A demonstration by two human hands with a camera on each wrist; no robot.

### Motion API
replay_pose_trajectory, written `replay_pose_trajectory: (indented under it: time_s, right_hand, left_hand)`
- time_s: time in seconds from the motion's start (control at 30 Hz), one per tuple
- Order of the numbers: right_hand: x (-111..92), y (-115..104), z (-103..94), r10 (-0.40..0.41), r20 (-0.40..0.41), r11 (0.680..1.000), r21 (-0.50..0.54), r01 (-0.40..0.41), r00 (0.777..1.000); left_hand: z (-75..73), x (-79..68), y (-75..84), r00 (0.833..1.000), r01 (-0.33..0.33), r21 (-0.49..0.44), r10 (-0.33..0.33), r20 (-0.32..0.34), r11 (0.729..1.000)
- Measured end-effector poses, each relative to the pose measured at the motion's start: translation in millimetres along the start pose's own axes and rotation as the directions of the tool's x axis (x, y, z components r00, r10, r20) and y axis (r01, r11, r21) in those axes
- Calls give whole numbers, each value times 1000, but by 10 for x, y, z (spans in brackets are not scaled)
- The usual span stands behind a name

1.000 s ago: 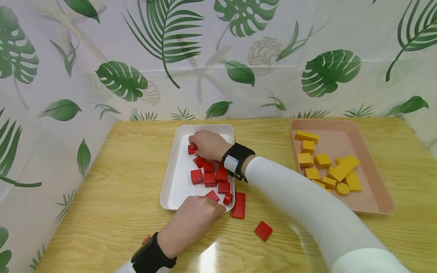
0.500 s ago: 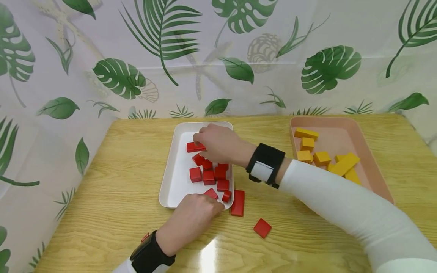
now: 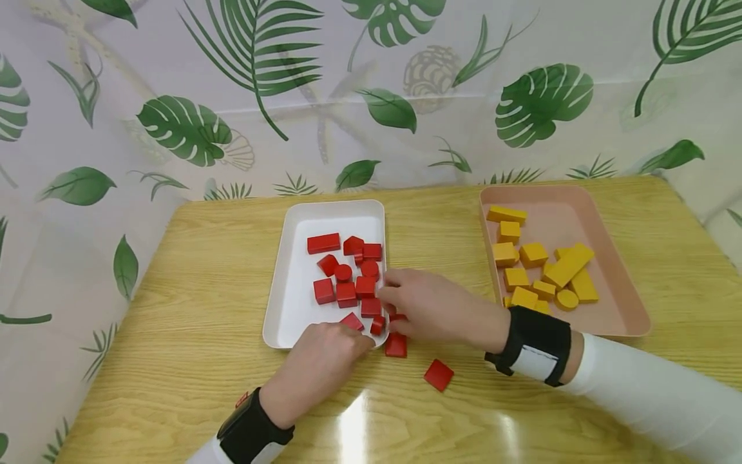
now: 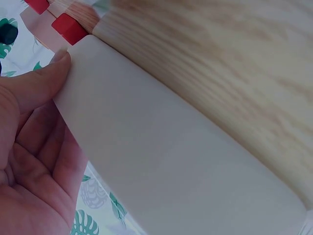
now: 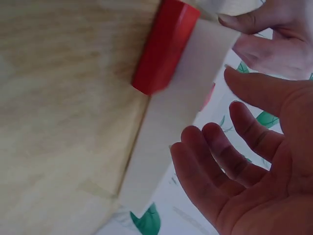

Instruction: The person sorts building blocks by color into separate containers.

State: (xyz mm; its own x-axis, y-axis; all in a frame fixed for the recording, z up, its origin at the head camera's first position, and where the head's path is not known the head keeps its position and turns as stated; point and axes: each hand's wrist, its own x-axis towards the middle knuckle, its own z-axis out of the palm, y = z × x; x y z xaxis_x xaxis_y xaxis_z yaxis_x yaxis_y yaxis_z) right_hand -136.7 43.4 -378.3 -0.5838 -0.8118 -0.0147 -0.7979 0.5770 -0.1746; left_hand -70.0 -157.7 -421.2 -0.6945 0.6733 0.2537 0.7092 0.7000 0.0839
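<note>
My left hand grips the near wall of a white tray, thumb on the outer side and fingers over the rim, as the left wrist view shows. Several red wooden blocks lie in the tray, among them a long one near the far end. Beside the tray's right wall, my right hand hovers with relaxed, spread fingers and nothing between them. Partly covered by it, a flat red block lies on the table against the tray's outside. A red square block rests nearer me.
To the right stands a pink tray with several yellow blocks. Both trays stand on a wood-grain table. A leaf-printed cloth hangs behind the table and down its left side.
My right hand has drawn back from the far end of the white tray toward its near right corner, leaving the long red block inside. The left hand keeps its grip on the tray.
</note>
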Motion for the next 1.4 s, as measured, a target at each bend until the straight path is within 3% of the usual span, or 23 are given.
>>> replay_pose_trajectory:
  time_s: [0.27,0.57,0.73,0.9,1.13,1.4]
  right_hand:
    - [-113,17,244,87,99,984,144,-101,991]
    - [-166,-2,373,46,29,979,197,-50,999]
    - [-195,8,311,59,13,980,191,-60,998]
    - [-187,69,28,130,-33,970,211,-121,991]
    - [98,58,-291,125,-82,973,204,-107,989]
    - [705,-155,-211,18,-20,974,227,-13,1000]
  left_hand:
    - [3,3,-8,1000,1,29,-1,21,1000]
    - [9,4,-15,1000,2,27,-2,-4,1000]
    - [5,10,-17,1000,4,13,-5,5,1000]
    - [-5,11,-14,1000,5,4,-5,11,1000]
    - [-31,6,-25,1000,-1,5,0,24,1000]
    - [-27,9,-23,999,-27,26,28,-29,999]
